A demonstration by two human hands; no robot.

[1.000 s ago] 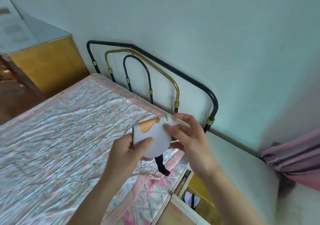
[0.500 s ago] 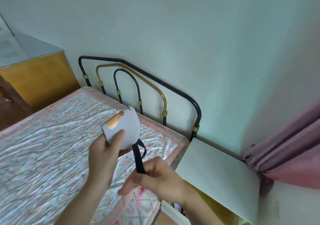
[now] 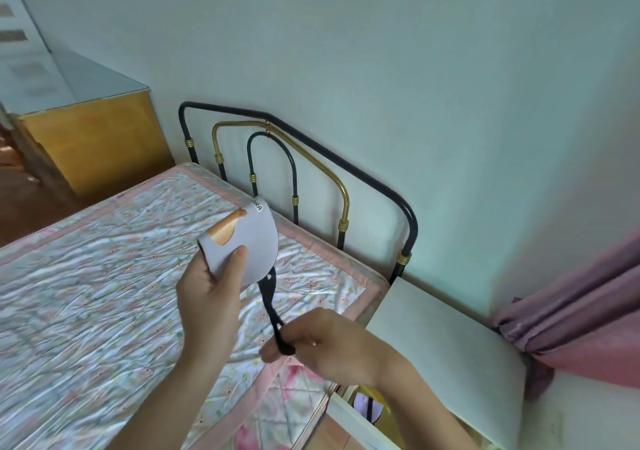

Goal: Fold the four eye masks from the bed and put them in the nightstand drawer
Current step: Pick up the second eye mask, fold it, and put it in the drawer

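Observation:
My left hand (image 3: pixel 211 297) holds a folded grey eye mask (image 3: pixel 249 241) with an orange patch, thumb pressed on its front, above the bed (image 3: pixel 86 293). The mask's black elastic strap (image 3: pixel 270 307) hangs down from it, and my right hand (image 3: pixel 322 342) pinches the strap's lower end and pulls it taut. Below my right arm the nightstand drawer (image 3: pixel 349 411) stands open, and another pale mask with a black strap (image 3: pixel 369 409) lies inside it. No other masks show on the bed.
The white-topped nightstand (image 3: pixel 450 338) stands right of the bed against the wall. A black and brass metal headboard (image 3: pixel 311 172) rises behind the mattress. A pink curtain (image 3: pixel 581 318) hangs at the right. A yellow cabinet (image 3: pixel 93 141) stands at the far left.
My right hand left the mask's top edge, dropped below it and took hold of the black strap, drawing it down. My left hand kept the folded mask raised.

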